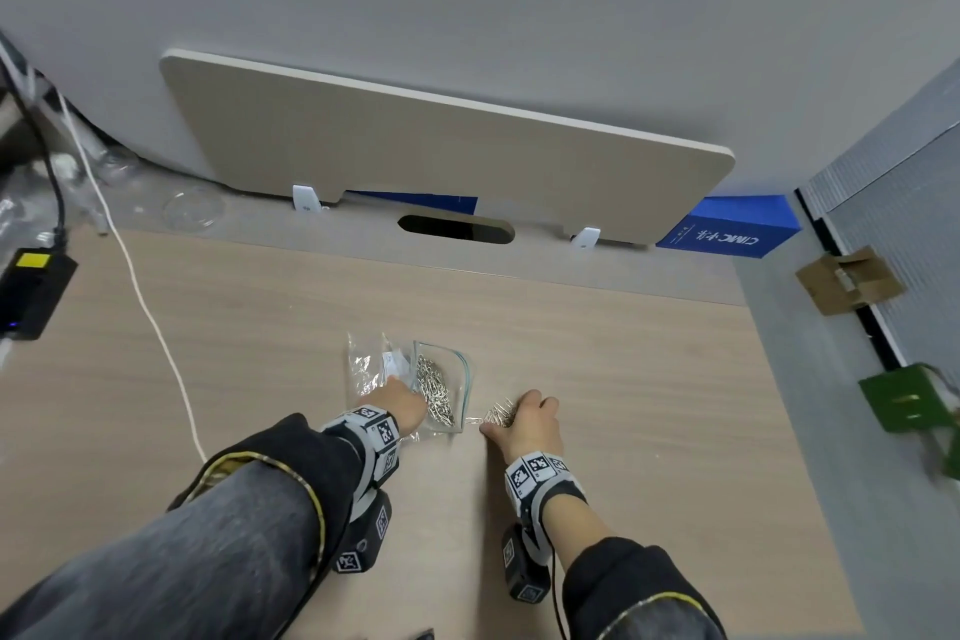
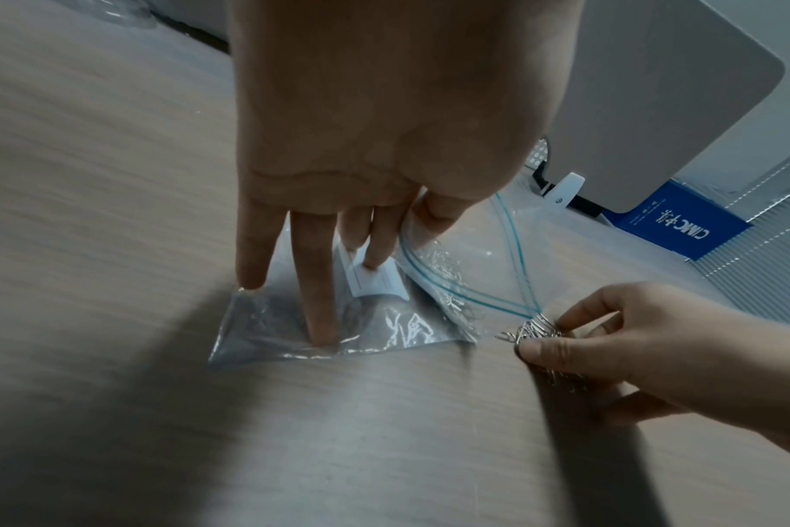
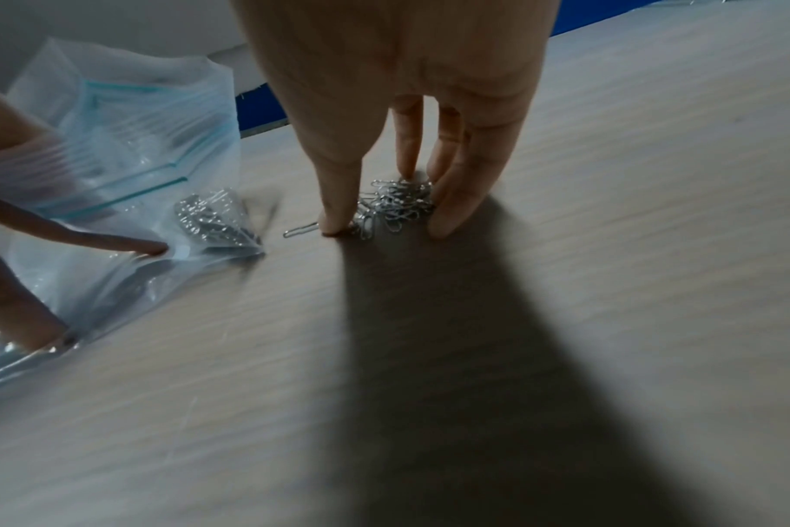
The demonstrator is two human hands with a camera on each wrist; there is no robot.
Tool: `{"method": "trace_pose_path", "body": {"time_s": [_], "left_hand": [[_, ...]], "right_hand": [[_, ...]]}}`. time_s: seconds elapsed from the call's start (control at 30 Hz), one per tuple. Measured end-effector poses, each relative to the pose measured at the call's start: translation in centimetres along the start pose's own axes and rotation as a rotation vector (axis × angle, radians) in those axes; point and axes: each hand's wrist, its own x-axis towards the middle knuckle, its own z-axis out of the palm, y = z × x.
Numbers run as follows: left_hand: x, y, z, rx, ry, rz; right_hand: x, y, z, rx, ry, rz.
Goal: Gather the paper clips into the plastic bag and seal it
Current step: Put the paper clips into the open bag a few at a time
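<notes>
A clear zip bag [image 1: 460,374] with a teal seal line lies on the wooden desk, with a heap of silver paper clips [image 1: 434,392] inside. Its mouth [image 2: 488,281] gapes toward my right hand. My left hand [image 1: 408,398] presses straight fingers [image 2: 318,303] on the bag and on a crumpled clear wrapper [image 1: 366,366] beside it. My right hand [image 1: 522,418] stands just right of the bag's mouth, fingers curled round a loose pile of paper clips [image 3: 395,206] on the desk. One stray clip [image 3: 299,231] lies between the pile and the bag [image 3: 127,160].
A white cable [image 1: 150,327] crosses the desk on the left, near a black box with a yellow label [image 1: 31,286]. A beige divider panel [image 1: 441,146] and a blue box [image 1: 727,229] stand at the back. The desk edge runs down the right [image 1: 789,431].
</notes>
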Motion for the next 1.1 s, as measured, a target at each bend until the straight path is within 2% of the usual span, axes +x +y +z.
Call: {"method": "trace_pose_path", "body": {"time_s": [0.4, 0.73, 0.87, 1.03, 1.1], "left_hand": [[0.9, -0.2, 0.4, 0.016, -0.007, -0.001], [1.7, -0.4, 0.9, 0.023, -0.006, -0.007], [1.7, -0.6, 0.7, 0.027, -0.021, -0.015], [1.6, -0.7, 0.6, 0.008, -0.023, -0.019], [1.4, -0.7, 0.6, 0.006, -0.024, -0.019]], "right_hand": [[0.9, 0.2, 0.7, 0.037, 0.028, -0.134], [1.8, 0.1, 0.2, 0.101, 0.017, -0.059], [2.4, 0.4, -0.2, 0.293, 0.003, 0.034], [2.1, 0.7, -1.3, 0.664, -0.023, 0.183], [1.8, 0.3, -2.3, 0.779, -0.054, 0.199]]}}
